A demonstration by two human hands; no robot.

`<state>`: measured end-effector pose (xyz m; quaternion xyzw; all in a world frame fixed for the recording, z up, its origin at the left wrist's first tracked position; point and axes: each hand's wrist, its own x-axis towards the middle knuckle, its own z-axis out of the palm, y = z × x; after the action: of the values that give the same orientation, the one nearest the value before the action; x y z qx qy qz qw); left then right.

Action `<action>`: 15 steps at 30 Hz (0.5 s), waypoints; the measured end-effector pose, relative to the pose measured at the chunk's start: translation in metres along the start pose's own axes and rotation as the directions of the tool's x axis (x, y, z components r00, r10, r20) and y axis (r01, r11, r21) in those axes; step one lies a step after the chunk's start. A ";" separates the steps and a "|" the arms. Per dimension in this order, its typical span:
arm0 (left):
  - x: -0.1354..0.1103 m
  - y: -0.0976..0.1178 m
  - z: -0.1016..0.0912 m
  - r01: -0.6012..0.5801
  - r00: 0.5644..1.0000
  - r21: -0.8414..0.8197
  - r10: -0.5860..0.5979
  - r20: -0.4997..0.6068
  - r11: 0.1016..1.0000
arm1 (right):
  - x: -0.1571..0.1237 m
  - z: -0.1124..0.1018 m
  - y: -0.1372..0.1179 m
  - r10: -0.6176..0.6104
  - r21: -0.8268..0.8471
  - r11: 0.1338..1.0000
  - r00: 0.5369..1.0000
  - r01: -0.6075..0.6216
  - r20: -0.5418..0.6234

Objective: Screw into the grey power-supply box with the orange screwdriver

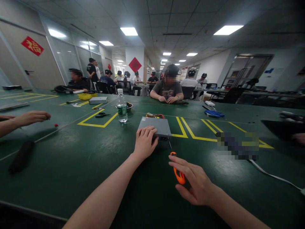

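A grey metal computer power supply (157, 125) lies on the green table in front of me, its bundle of coloured wires (154, 115) at the far side. My left hand (145, 143) grips its near left corner, fingers over the top and thumb at the near face. To the right, my right hand (190, 178) has an orange-handled screwdriver (179, 176) loosely between its stretched fingers and its thumb. The screwdriver's thin shaft slants up to the near right edge of the power supply; whether its tip sits in a screw is too small to tell.
A water bottle (122, 108) stands behind left, by a metal bowl (129, 107). Blue gloves (214, 113) lie back right; a blurred dark strip (238, 146) with a white cable lies right. A co-worker's hand (33, 117) reaches in from the left. Another person (169, 86) sits opposite.
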<state>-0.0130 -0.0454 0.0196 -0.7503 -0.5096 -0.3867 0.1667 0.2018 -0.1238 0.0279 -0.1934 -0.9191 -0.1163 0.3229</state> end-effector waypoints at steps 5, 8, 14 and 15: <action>0.000 0.000 0.000 0.003 1.000 -0.003 -0.003 0.004 1.000 | 0.006 -0.003 -0.002 -0.066 -0.055 0.996 0.997 0.068 0.043; 0.000 0.000 -0.001 0.004 1.000 -0.004 -0.004 0.009 1.000 | 0.008 -0.002 -0.004 -0.074 -0.048 0.996 0.997 0.073 -0.013; 0.000 0.000 -0.002 -0.002 1.000 -0.006 0.002 0.022 1.000 | 0.002 0.003 -0.002 -0.012 0.024 1.000 0.999 0.013 -0.045; 0.000 0.000 -0.002 -0.001 1.000 -0.006 0.001 0.017 1.000 | 0.002 0.002 -0.002 -0.011 0.021 1.000 0.999 0.011 -0.035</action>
<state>-0.0134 -0.0466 0.0208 -0.7543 -0.5096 -0.3816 0.1601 0.1983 -0.1245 0.0268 -0.1828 -0.9156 -0.1116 0.3402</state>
